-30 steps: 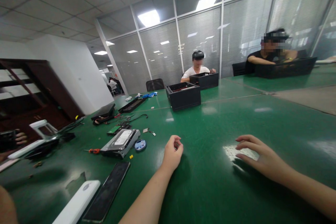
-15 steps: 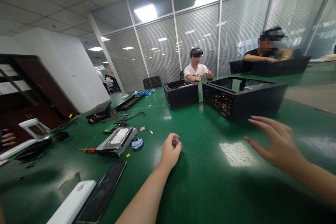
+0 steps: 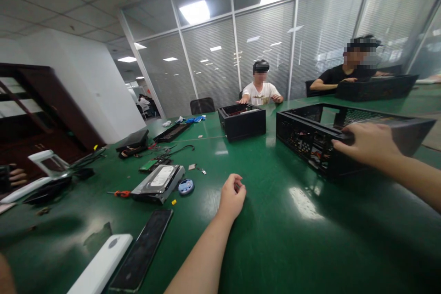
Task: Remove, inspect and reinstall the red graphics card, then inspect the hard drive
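My right hand (image 3: pixel 368 144) grips the near top rim of an open black computer case (image 3: pixel 303 135) that stands on the green table (image 3: pixel 275 239) at the right. The case has perforated walls and wiring inside. My left hand (image 3: pixel 232 197) rests on the table in a loose fist near the middle; whether anything is in it is hidden. Left of it lie a silver hard drive (image 3: pixel 158 183), a small blue round item (image 3: pixel 186 187) and an orange-handled screwdriver (image 3: pixel 120 193).
A dark phone (image 3: pixel 143 250) and a white device (image 3: pixel 101 264) lie near the front edge. A second black case (image 3: pixel 243 121) stands farther back, with cables and parts to its left. Two people sit across the table, and another person's hand (image 3: pixel 15 177) shows at the far left.
My right hand lifted off the table and took hold of the black case, which came into view and now stands closer. My left hand stayed put.
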{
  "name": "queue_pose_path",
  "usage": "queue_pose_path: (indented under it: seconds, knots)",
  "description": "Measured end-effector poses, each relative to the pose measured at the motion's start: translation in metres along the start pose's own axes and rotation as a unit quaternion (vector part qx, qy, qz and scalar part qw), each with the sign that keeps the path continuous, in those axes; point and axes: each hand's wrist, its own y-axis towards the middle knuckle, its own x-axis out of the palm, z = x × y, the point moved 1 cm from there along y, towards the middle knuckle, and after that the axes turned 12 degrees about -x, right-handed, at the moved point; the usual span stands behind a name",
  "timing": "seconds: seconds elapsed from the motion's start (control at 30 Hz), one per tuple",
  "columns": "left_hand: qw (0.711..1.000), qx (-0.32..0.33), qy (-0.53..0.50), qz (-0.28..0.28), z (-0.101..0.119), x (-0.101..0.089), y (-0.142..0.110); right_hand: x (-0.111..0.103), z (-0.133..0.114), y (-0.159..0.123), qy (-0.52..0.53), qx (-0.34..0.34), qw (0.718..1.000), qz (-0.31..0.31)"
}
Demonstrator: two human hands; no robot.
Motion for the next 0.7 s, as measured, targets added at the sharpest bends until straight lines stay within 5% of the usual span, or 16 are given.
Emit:
queue_pose_path:
  seconds: [0.17,0.37,0.47,0.6,0.7]
  knots:
    - [1.0,0.004,-0.011,0.024,-0.001,0.0,0.003,-0.051,-0.058,-0.008,0.044,-0.019,0.998,-0.038]
    - [0.998,0.01,-0.027,0.047,0.002,-0.006,0.008,-0.153,-0.167,-0.059,0.143,-0.069,0.983,-0.096]
    - [0.999,0.013,-0.026,0.035,0.002,-0.008,0.01,-0.206,-0.205,-0.079,0.259,-0.105,0.947,-0.156]
    - [1.0,0.011,-0.018,0.018,0.006,-0.011,0.009,-0.261,-0.214,-0.051,0.344,-0.116,0.907,-0.212]
    - [1.0,0.001,-0.017,0.014,0.012,-0.013,0.006,-0.257,-0.192,0.006,0.292,-0.137,0.918,-0.232]
